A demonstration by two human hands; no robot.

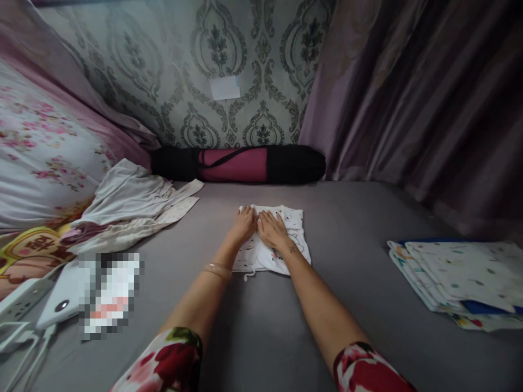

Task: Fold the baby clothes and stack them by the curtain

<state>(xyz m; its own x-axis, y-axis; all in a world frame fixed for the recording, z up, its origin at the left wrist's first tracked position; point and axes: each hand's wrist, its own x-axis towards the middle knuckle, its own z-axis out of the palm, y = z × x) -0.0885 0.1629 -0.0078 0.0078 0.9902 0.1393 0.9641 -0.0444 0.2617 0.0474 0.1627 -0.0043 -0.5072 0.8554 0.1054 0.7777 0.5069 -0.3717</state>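
A folded white garment [300,240] with small dark prints and a line drawing lies on the grey sheet in front of me. A short white drawstring [247,276] sticks out at its near edge. My left hand [244,222] rests on the upper left part of the garment, its fingers stretched forward over the cloth. Close beside it, my right hand [272,228] lies flat across the middle with the fingers slightly apart. Neither hand lifts the garment. The cloth under my palms is hidden.
Folded printed clothes [461,267] are stacked at the right. Loose clothes [134,190] lie at the left, near a white device [65,299], a power strip [24,296] and cables. A black and pink rolled bag [237,164] lies along the wall.
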